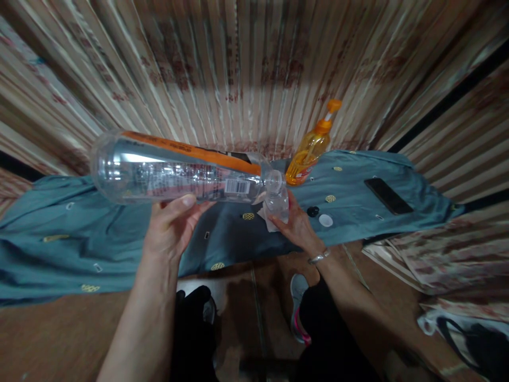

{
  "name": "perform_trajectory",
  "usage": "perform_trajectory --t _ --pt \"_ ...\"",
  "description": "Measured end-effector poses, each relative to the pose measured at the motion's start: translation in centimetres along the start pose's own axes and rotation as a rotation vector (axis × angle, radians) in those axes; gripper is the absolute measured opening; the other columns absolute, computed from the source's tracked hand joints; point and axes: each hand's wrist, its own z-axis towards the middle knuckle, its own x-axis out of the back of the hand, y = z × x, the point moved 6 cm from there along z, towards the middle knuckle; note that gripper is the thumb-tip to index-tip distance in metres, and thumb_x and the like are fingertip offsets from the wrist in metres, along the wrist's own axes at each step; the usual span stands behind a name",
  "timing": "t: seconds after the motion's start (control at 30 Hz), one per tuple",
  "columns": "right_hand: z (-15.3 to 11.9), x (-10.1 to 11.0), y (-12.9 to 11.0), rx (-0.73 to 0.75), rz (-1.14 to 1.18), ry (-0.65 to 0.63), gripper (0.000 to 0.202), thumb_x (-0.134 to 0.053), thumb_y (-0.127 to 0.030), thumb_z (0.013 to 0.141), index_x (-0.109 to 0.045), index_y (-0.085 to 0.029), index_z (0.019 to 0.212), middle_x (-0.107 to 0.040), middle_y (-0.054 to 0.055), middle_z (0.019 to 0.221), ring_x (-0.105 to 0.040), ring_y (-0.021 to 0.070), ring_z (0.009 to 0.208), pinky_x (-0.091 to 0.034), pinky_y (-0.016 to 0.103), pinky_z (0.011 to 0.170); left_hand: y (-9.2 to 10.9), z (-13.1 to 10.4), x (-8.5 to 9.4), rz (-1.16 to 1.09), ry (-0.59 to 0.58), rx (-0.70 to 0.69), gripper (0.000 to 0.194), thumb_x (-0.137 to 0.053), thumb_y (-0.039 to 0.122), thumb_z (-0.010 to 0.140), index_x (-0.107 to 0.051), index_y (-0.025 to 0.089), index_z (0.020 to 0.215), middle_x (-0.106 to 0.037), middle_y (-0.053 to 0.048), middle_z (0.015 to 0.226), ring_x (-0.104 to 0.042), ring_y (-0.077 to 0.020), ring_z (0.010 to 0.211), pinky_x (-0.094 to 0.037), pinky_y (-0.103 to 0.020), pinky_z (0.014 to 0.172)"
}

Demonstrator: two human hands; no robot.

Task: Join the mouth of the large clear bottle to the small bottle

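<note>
A large clear bottle with an orange and black label lies sideways in the air, its neck to the right. My left hand is wrapped round its underside. The bottle's mouth meets the opening of a small clear bottle, which my right hand grips from the right. Something pale, like tissue, shows beside the small bottle. Behind my right hand stands an orange pump bottle partly filled with orange liquid. A black cap and a white round cap lie to the right of my right hand.
A teal cloth with pineapple prints covers the narrow surface. On its right part lies a black phone. A pleated floral curtain hangs behind. Below are my legs and shoes, and a dark bag sits at the lower right.
</note>
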Motion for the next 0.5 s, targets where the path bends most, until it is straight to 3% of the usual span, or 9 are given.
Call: perform_trajectory --t 0.33,0.5 --pt "-0.05 0.01 0.11 -0.009 0.004 0.005 0.092 -0.074 -0.047 0.093 -0.027 -0.022 0.168 -0.061 0.021 0.156 -0.064 0.0391 0.141 -0.058 0.062 0.113 -0.13 0.04 0.5 0.03 0.006 0.01 0.032 -0.096 0.021 0.056 -0.065 0.024 0.062 -0.075 0.001 0.067 -0.08 -0.0298 0.087 -0.067 -0.053 0.091" --pt "-0.05 -0.03 0.04 -0.018 0.009 -0.005 0.092 -0.075 -0.045 0.093 -0.027 -0.023 0.168 -0.06 0.02 0.157 -0.064 0.0385 0.141 -0.057 0.062 0.114 0.25 0.01 -0.03 0.053 -0.003 -0.001 0.035 -0.096 0.019 0.052 -0.063 0.025 0.061 -0.075 0.003 0.067 -0.078 -0.0233 0.076 -0.07 -0.042 0.08"
